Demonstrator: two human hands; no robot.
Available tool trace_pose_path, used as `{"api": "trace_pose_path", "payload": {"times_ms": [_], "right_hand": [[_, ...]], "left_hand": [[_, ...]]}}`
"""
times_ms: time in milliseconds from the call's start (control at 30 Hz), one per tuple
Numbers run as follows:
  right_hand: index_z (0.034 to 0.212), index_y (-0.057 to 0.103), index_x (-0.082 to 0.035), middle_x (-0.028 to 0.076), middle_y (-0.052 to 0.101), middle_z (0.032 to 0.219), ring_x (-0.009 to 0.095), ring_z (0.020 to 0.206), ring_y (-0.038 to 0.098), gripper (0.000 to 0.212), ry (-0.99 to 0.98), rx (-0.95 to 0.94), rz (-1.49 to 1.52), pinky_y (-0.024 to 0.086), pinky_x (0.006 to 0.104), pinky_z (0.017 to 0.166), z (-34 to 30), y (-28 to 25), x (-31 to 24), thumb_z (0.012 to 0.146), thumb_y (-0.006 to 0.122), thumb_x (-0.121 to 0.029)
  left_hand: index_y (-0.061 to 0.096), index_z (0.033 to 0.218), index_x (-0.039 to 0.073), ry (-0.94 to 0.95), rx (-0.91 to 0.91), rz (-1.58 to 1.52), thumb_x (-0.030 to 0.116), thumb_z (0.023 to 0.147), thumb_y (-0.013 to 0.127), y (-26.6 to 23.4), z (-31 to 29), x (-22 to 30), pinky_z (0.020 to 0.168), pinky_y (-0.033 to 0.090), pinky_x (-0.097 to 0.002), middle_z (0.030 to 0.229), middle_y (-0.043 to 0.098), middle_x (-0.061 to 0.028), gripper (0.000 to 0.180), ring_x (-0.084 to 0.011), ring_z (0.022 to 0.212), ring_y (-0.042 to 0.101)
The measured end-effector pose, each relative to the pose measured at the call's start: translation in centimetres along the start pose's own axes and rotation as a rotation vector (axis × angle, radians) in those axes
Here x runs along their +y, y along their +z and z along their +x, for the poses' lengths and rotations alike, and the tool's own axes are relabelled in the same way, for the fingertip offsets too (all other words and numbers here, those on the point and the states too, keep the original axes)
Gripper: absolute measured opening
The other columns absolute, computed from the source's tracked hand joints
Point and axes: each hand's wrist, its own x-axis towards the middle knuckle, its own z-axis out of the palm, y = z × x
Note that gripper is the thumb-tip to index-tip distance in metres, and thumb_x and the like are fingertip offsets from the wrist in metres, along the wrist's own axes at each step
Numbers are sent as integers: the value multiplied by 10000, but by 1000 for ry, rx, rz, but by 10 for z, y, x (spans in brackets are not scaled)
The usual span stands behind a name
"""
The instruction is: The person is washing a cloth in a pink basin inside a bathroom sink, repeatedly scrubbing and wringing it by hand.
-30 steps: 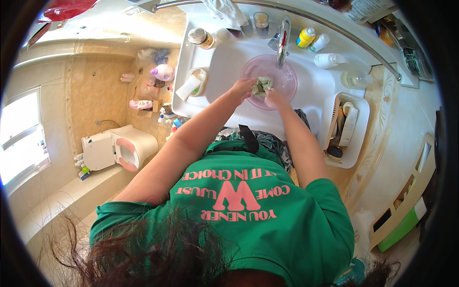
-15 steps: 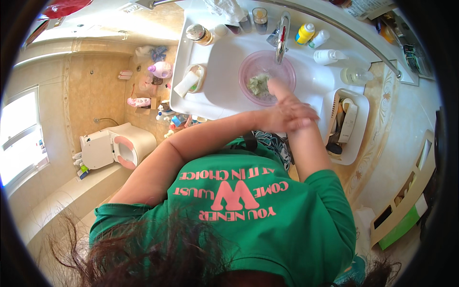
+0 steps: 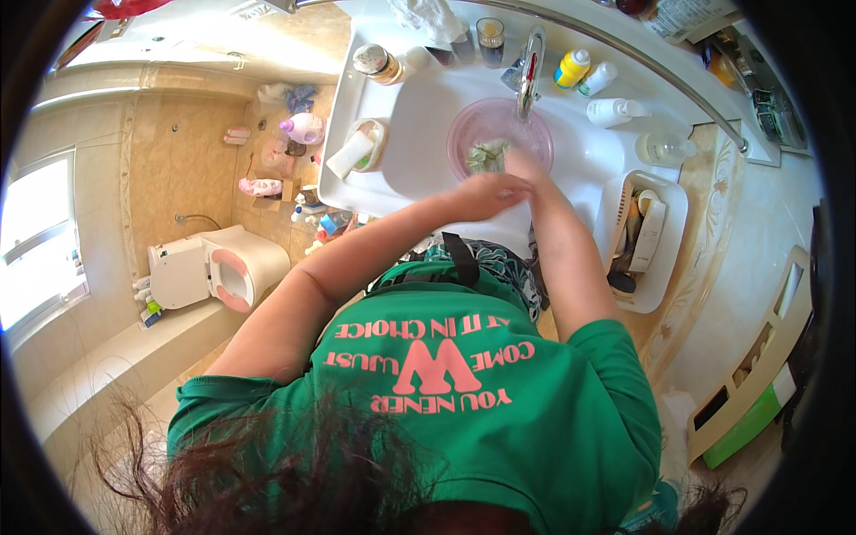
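A pink basin (image 3: 459, 120) sits in the white sink under the faucet (image 3: 530, 67). Inside it, in water, lies a crumpled pale-green thing (image 3: 487, 155); whether it is cloth or leaves I cannot tell. My right hand (image 3: 524, 164) hangs over the basin's near right part, beside the crumpled thing. It is blurred and its fingers are hidden. My left hand (image 3: 489, 195) reaches across from the left at the basin's near rim, its fingers closed about my right wrist.
A yellow bottle (image 3: 572, 69) and a white pump bottle (image 3: 615, 111) stand right of the faucet. A dark-filled glass (image 3: 490, 43) and a lidded jar (image 3: 377, 64) line the back left. An oval container (image 3: 368, 143) rests at left; a white basket (image 3: 660, 241) stands at right.
My left hand has slid from my right forearm up to the wrist, forward and left. My right hand stays over the basin. The pale-green thing has shifted slightly.
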Motion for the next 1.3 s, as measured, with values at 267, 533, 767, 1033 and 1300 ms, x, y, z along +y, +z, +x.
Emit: {"api": "trace_pose_path", "payload": {"times_ms": [267,533,767,1033,1300], "right_hand": [[856,599,-76,122,609,872,239,863,577,164,-157,-38,239,448,325,717,-7,14,11,731,501,-115],[771,577,-45,84,591,650,134,574,551,142,-421,214,923,436,302,550,-74,-103,-112,763,491,-157],[643,510,-43,127,542,578,295,541,538,240,-531,534,667,417,363,499,-118,-107,-166,780,530,-240],[608,523,-70,137,533,541,324,504,531,277,-258,656,427,415,411,477,-74,-102,-129,793,484,-272],[712,545,-66,152,575,657,330,644,562,276,-39,446,286,432,430,563,-65,-76,-52,794,473,-319]], "left_hand": [[525,1038,54,-626,326,-831,210,866,460,-34,0,-92,814,391,-292,1021,567,-60,241,-136,965,513],[453,1105,71,-860,619,-1262,282,884,390,-34,31,-97,840,384,-381,991,566,-59,312,-180,951,530],[430,1123,83,-292,61,-1482,311,881,381,-41,32,-114,855,360,-437,1007,549,-63,335,-196,975,506],[405,1143,97,-500,489,-1181,344,879,370,-10,48,-116,872,333,-500,1026,528,-68,363,-215,1003,479],[473,997,-24,-510,519,-530,192,791,581,-26,38,-97,675,486,-243,904,552,-110,317,-170,750,571]]}}
